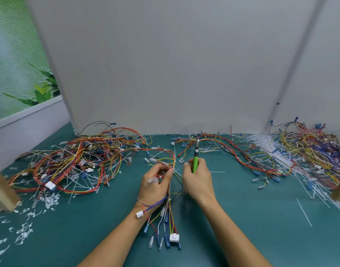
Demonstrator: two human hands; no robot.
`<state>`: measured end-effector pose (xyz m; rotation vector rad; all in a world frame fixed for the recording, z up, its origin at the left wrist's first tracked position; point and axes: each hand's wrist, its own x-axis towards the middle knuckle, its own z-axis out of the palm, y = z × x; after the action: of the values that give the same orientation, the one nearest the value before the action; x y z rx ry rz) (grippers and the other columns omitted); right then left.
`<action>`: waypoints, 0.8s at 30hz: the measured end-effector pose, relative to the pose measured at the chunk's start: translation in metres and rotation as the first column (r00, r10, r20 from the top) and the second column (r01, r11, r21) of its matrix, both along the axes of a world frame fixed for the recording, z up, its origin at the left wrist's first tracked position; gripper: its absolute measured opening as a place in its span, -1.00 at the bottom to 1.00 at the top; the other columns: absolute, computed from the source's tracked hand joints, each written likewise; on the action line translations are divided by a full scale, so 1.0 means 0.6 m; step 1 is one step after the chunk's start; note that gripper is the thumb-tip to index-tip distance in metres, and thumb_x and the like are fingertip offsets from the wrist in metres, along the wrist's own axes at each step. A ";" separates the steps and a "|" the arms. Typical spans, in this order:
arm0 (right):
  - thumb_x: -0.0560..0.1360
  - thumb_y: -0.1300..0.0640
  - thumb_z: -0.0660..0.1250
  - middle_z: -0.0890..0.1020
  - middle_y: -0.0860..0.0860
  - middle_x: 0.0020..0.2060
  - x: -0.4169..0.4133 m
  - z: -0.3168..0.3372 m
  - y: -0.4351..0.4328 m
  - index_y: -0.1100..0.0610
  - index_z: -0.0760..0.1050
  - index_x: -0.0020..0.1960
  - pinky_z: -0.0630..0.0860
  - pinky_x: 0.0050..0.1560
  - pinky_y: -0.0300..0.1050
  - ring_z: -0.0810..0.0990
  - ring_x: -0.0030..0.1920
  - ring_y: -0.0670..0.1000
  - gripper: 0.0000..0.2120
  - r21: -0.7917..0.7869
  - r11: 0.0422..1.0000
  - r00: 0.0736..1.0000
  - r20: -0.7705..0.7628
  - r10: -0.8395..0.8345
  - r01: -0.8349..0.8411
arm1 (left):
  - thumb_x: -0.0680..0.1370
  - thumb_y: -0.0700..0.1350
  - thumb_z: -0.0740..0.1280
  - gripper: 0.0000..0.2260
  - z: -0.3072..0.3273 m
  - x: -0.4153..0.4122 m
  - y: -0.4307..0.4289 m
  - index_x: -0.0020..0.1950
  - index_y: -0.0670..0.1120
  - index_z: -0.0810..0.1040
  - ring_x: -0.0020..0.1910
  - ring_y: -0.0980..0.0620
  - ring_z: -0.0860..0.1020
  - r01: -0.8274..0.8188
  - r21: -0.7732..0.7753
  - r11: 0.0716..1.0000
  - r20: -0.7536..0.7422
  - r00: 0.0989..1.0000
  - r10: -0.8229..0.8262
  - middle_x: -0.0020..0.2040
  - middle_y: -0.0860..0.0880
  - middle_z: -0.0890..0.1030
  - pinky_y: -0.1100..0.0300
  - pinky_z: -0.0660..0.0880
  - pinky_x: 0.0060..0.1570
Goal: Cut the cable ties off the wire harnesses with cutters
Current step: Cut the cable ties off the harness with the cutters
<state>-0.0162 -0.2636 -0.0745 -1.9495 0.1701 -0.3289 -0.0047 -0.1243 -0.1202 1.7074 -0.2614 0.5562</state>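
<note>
Wire harness (171, 218), multicoloured, loose-ended, white connector (174, 237)

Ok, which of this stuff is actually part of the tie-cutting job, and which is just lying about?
In the job:
- left hand, gripping a wire harness
- right hand, holding green-handled cutters
- left harness pile and right harness pile

Lying about:
- cut tie scraps
- loose white cable ties
- wooden post
- white partition

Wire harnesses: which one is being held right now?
The middle harness, pinched by the left hand, connectors trailing toward the camera. The left pile and right pile lie untouched; the right hand holds green cutters.
</note>
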 end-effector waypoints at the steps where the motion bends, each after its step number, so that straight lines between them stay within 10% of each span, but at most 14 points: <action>1: 0.63 0.03 0.31 0.53 -0.17 -0.19 -0.001 0.000 0.001 0.03 0.42 0.06 0.35 -0.24 -0.43 0.51 -0.20 -0.30 -0.90 0.020 1.000 1.000 0.027 0.003 -0.003 | 0.55 -0.16 0.45 -0.91 0.001 -0.003 -0.002 -0.09 0.03 0.64 -0.21 0.17 0.61 0.028 0.033 0.999 0.017 0.999 -0.028 -0.17 0.12 0.68 0.35 0.49 -0.15; 5: 0.55 -0.05 0.46 0.61 -0.12 -0.23 -0.006 0.002 0.006 0.03 0.47 0.02 0.40 -0.21 -0.47 0.55 -0.19 -0.34 -0.78 0.071 0.997 0.995 0.096 -0.004 -0.002 | 0.52 -0.16 0.43 -0.83 0.005 -0.010 -0.010 -0.12 0.14 0.61 -0.28 0.24 0.55 0.124 0.166 0.978 0.092 0.986 -0.141 -0.22 0.17 0.64 0.44 0.41 -0.22; 12: 0.58 0.06 0.41 0.66 0.03 -0.24 0.001 -0.002 -0.015 0.09 0.58 -0.09 0.59 -0.04 0.01 0.66 -0.14 0.11 -0.88 0.046 0.999 0.999 0.030 -0.032 0.030 | 0.52 -0.13 0.45 -0.96 -0.001 -0.008 -0.002 -0.06 -0.02 0.68 -0.17 0.12 0.63 0.118 0.245 0.962 0.111 0.983 -0.149 -0.16 0.14 0.67 0.35 0.49 -0.13; 18: 0.55 0.09 0.47 0.64 -0.05 -0.31 0.002 -0.007 -0.006 0.06 0.57 -0.14 0.44 -0.24 -0.29 0.52 -0.33 -0.16 -0.88 0.098 0.995 0.994 0.113 0.002 -0.013 | 0.42 0.12 0.51 -0.75 0.000 -0.011 -0.008 -0.19 -0.03 0.60 -0.34 0.05 0.58 0.083 0.021 0.996 -0.134 0.988 -0.080 -0.28 0.03 0.65 0.21 0.52 -0.28; 24: 0.58 0.22 0.42 0.64 0.14 -0.26 -0.007 -0.009 0.013 0.08 0.55 -0.11 0.63 -0.25 -0.06 0.57 -0.31 -0.05 -0.88 0.205 0.950 0.964 0.168 0.205 -0.238 | 0.62 0.07 0.31 -0.76 0.013 -0.003 0.002 -0.11 -0.01 0.67 -0.32 -0.01 0.61 0.180 -0.128 0.975 -0.307 0.928 -0.212 -0.26 -0.15 0.67 0.12 0.51 -0.26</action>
<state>-0.0206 -0.2559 -0.0800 -1.6950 -0.1046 -0.2877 -0.0065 -0.1230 -0.1122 1.6250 -0.1664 0.1367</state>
